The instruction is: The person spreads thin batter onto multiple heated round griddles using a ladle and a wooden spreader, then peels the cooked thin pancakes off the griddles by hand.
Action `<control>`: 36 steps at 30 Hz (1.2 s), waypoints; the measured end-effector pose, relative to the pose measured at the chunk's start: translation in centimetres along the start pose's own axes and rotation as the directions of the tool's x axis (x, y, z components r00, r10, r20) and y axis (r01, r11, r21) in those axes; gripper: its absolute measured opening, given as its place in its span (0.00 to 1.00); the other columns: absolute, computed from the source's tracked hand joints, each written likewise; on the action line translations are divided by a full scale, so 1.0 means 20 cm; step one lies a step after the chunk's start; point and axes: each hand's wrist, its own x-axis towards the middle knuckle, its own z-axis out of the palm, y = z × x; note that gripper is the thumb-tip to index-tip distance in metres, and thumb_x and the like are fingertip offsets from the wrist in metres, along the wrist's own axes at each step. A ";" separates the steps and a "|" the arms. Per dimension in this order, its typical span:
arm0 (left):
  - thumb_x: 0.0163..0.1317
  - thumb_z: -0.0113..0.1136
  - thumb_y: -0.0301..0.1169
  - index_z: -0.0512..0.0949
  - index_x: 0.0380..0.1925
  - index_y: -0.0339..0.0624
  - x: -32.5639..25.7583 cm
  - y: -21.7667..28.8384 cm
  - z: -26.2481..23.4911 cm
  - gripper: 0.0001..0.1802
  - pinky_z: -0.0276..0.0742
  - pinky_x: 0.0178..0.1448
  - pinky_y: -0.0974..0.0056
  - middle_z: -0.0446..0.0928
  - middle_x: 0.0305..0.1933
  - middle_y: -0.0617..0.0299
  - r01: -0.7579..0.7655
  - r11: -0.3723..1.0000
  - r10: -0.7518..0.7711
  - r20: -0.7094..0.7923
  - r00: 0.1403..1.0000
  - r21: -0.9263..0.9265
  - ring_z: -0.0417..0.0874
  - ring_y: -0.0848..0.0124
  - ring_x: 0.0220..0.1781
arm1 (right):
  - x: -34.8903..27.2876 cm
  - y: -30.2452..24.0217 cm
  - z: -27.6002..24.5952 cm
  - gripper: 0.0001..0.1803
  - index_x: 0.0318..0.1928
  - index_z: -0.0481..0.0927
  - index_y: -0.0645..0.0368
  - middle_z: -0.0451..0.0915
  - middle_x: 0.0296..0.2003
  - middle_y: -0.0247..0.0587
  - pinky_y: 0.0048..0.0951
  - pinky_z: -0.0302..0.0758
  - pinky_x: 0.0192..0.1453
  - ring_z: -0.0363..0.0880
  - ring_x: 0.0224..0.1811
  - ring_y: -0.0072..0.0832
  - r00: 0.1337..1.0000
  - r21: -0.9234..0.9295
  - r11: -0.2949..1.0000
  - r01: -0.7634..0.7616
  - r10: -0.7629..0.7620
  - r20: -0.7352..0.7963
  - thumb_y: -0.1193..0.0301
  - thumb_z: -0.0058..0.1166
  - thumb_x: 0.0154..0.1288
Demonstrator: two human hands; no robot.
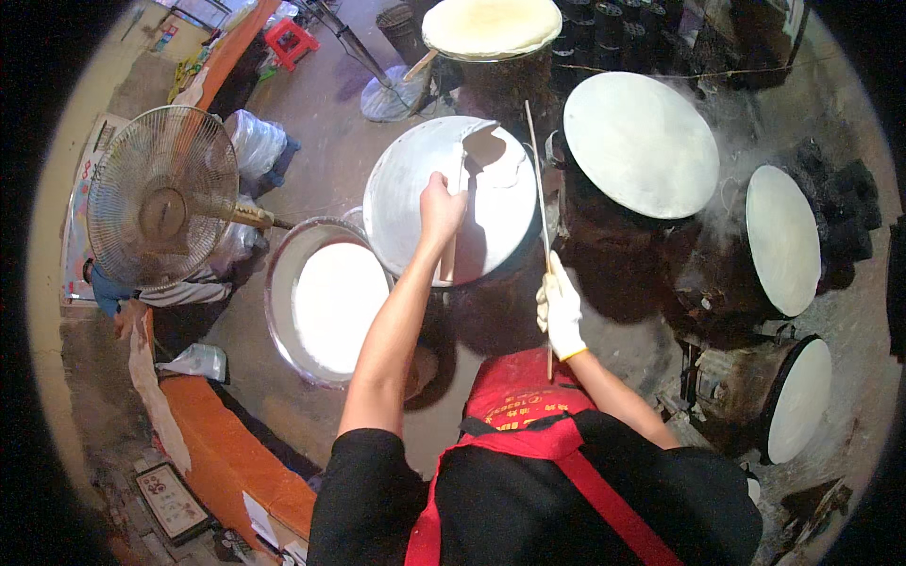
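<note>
In front of me is a round griddle [396, 203] with white batter [508, 212] spread over its right part. My bare left hand [442, 209] is closed around a flat, narrow spreader [449, 262] held over the griddle. A brownish, irregular patch [484, 149] shows near the spreader's far end; I cannot tell whether it is tool or bare surface. My right hand [561, 309], in a white glove, is wrapped round a long thin stick [539, 174] that runs upright past the griddle's right edge. A deep metal pot [280, 311] of white liquid [338, 307] stands to the left.
More round griddles carry pale sheets: one [642, 141] at right, others [783, 241] [798, 401] farther right, and a yellowish one [491, 26] at the back. A stand fan [162, 203] is at left, near a seated person [113, 288]. Dark cylinders [618, 28] are stacked behind.
</note>
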 end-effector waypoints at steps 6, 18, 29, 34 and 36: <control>0.44 0.56 0.27 0.70 0.30 0.37 0.05 0.01 -0.12 0.11 0.70 0.39 0.48 0.75 0.30 0.42 -0.121 0.978 0.150 -0.173 0.973 0.168 0.77 0.46 0.36 | 0.06 0.12 0.08 0.26 0.65 0.65 0.49 0.77 0.53 0.49 0.33 0.70 0.56 0.77 0.53 0.37 0.909 -0.780 0.580 0.236 -0.416 -0.035 0.63 0.49 0.67; 0.69 0.46 0.34 0.68 0.29 0.44 -0.48 -0.46 -0.80 0.10 0.62 0.21 0.73 0.67 0.20 0.69 0.228 0.625 -0.236 0.098 0.967 -0.746 0.66 0.78 0.17 | 0.07 0.12 0.45 0.22 0.64 0.67 0.44 0.61 0.16 0.22 0.16 0.53 0.11 0.53 0.09 0.12 0.972 -0.111 0.984 0.136 -0.154 -0.177 0.65 0.43 0.71; 0.64 0.53 0.31 0.66 0.22 0.45 -1.20 -1.06 -0.81 0.12 0.54 0.11 0.77 0.59 0.14 0.71 0.543 -0.464 -0.464 0.714 0.524 -0.700 0.59 0.82 0.12 | 0.10 -0.04 0.72 0.22 0.63 0.68 0.40 0.62 0.18 0.25 0.18 0.52 0.12 0.52 0.09 0.14 0.982 -0.188 0.971 -0.146 0.165 0.092 0.60 0.44 0.70; 0.63 0.55 0.29 0.68 0.25 0.41 -1.20 -1.07 -0.79 0.09 0.58 0.13 0.77 0.61 0.15 0.70 0.548 -0.448 -0.467 0.707 0.530 -0.707 0.62 0.81 0.13 | 0.01 0.02 0.50 0.20 0.61 0.72 0.46 0.62 0.15 0.24 0.18 0.56 0.11 0.56 0.09 0.13 0.958 -0.241 0.966 0.088 -0.148 -0.244 0.62 0.46 0.70; 0.62 0.55 0.29 0.68 0.27 0.40 -1.20 -1.06 -0.76 0.09 0.61 0.15 0.77 0.62 0.15 0.69 0.552 -0.398 -0.485 0.678 0.552 -0.733 0.63 0.80 0.14 | 0.08 0.02 0.48 0.19 0.60 0.73 0.46 0.62 0.15 0.24 0.19 0.57 0.11 0.57 0.09 0.14 0.974 -0.316 0.946 0.075 -0.137 -0.179 0.62 0.46 0.69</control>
